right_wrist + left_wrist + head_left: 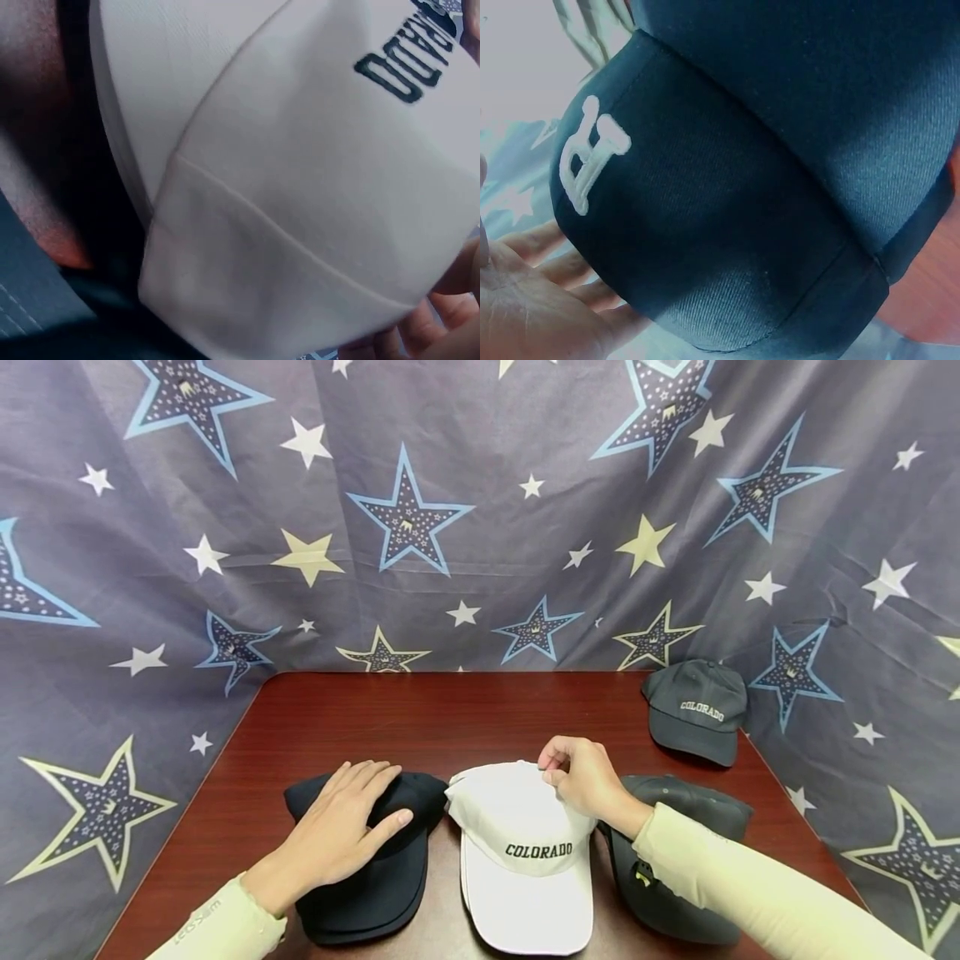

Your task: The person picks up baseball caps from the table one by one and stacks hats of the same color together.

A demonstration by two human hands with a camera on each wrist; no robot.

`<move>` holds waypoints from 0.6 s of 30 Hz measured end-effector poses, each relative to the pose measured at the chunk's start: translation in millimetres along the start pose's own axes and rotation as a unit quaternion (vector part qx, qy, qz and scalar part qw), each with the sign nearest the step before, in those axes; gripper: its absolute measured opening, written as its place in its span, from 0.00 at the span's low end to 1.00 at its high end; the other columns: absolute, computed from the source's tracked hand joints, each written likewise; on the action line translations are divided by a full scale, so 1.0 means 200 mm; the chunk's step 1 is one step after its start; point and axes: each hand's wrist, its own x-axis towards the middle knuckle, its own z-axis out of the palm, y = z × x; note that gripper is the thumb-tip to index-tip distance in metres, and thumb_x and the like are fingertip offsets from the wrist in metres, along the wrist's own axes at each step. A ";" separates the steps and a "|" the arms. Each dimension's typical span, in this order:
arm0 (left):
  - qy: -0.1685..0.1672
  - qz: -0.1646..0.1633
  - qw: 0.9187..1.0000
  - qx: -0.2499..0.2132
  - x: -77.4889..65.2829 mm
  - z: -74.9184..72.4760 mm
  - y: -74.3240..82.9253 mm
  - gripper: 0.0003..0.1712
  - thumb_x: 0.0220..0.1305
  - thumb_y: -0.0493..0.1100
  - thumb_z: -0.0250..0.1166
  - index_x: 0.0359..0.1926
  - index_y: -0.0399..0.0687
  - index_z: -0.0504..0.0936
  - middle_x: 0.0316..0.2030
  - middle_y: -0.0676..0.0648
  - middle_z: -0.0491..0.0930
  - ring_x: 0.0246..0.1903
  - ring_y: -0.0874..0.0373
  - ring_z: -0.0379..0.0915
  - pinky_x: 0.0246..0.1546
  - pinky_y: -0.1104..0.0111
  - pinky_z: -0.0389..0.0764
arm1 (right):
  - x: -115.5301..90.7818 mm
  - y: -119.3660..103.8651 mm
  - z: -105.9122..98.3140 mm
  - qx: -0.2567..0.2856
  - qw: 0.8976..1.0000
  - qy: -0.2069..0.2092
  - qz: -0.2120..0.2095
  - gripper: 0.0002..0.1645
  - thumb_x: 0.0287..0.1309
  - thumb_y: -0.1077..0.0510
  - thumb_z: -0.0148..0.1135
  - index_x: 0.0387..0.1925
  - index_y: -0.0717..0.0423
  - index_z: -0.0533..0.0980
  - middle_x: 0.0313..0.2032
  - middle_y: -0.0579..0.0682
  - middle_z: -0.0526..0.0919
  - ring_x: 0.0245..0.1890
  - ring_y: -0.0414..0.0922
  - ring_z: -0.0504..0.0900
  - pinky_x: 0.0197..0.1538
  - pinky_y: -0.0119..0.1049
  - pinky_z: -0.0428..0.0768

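Observation:
My left hand [337, 831] rests on the crown of a navy-black baseball cap [375, 893], fingers straight and thumb spread. In the left wrist view a white raised emblem shows on that cap's front [705, 202]. A doubled brim edge shows under it. To its right lies a white cap [525, 902] lettered COLORADO, brim toward me, its edge also doubled. My right hand [588, 781] has its fingers curled and pinches the top of the white crown. The right wrist view shows the white cap's side [285, 210], with fingertips [420, 326] partly hidden behind it.
A dark grey cap [682, 810] with a small yellow-and-black emblem lies right of the white one, partly under my right forearm. Another grey COLORADO cap [697, 710] sits at the table's back right edge. Behind the red-brown table [450, 710] hangs a star-patterned curtain [465, 527].

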 end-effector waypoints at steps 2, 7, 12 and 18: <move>0.001 0.001 1.000 0.000 0.00 0.00 0.00 0.41 0.73 0.69 0.55 0.70 0.42 0.73 0.67 0.40 0.73 0.70 0.40 0.64 0.75 0.41 0.53 | -0.01 0.00 -0.01 -0.003 1.000 -0.004 -0.001 0.14 0.57 0.69 0.73 0.28 0.47 0.81 0.26 0.41 0.80 0.26 0.40 0.78 0.30 0.35 0.78; 0.002 0.003 1.000 -0.002 0.00 0.00 0.01 0.41 0.73 0.68 0.56 0.70 0.42 0.73 0.67 0.40 0.73 0.70 0.40 0.64 0.75 0.40 0.53 | -0.03 -0.01 -0.05 -0.014 1.000 -0.005 -0.026 0.14 0.57 0.68 0.72 0.27 0.45 0.82 0.27 0.40 0.81 0.29 0.39 0.78 0.35 0.36 0.79; 0.000 0.000 1.000 -0.002 0.01 -0.01 0.01 0.41 0.73 0.68 0.56 0.70 0.41 0.73 0.67 0.39 0.72 0.70 0.40 0.63 0.75 0.40 0.52 | -0.04 -0.03 -0.10 -0.003 0.999 -0.009 -0.053 0.11 0.58 0.67 0.72 0.30 0.47 0.84 0.28 0.41 0.82 0.29 0.40 0.79 0.34 0.35 0.79; 0.000 -0.002 1.000 -0.001 0.02 -0.01 0.01 0.41 0.73 0.68 0.56 0.70 0.42 0.73 0.68 0.39 0.72 0.71 0.40 0.63 0.75 0.41 0.52 | -0.04 -0.02 -0.15 0.001 0.998 0.000 -0.065 0.05 0.60 0.63 0.73 0.32 0.49 0.85 0.28 0.42 0.83 0.28 0.41 0.79 0.32 0.35 0.79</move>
